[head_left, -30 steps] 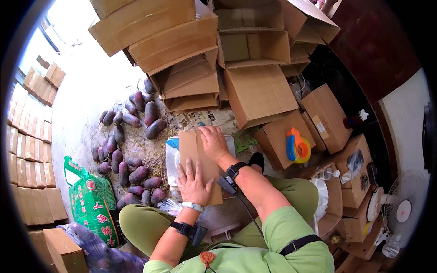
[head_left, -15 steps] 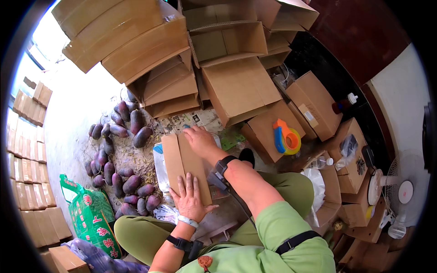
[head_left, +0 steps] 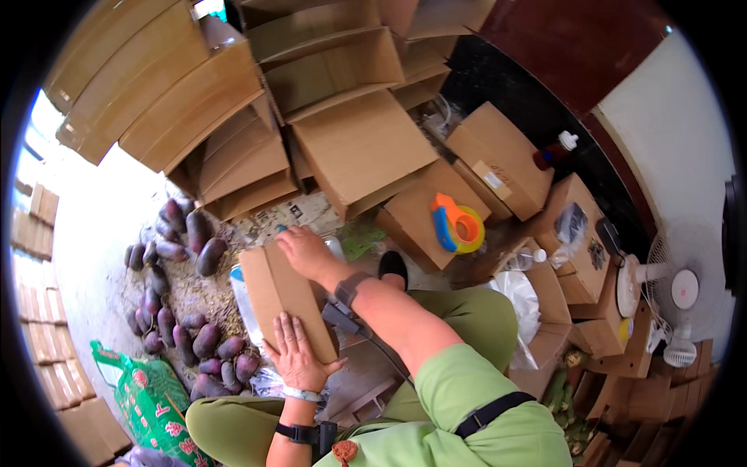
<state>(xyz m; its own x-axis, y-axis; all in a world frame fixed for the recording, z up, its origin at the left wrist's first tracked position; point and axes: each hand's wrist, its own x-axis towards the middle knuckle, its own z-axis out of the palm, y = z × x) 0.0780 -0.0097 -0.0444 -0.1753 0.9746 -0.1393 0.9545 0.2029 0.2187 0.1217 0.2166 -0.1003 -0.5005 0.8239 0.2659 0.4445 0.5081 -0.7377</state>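
Note:
A closed, narrow cardboard box (head_left: 280,284) lies before me, slightly tilted in view. My left hand (head_left: 296,354) rests flat on its near end, fingers stretched and thumb spread to the right. At the far end, my right hand (head_left: 306,255) reaches across with its fingers bent over the box's edge. A small teal thing (head_left: 282,229), too small to name, shows by those fingertips. Part of a pale, shiny package (head_left: 246,303) juts out at the box's left side.
Dark purple oblong root vegetables (head_left: 183,342) lie on the floor at left, beside a green sack (head_left: 152,405). Open cartons (head_left: 334,70) are stacked ahead. An orange-and-blue tape dispenser (head_left: 457,226) sits on a carton to the right, with a white fan (head_left: 683,311) farther right.
My view has turned, so the whole scene sits farther left and slightly rotated. Both hands stay in place on the cardboard box.

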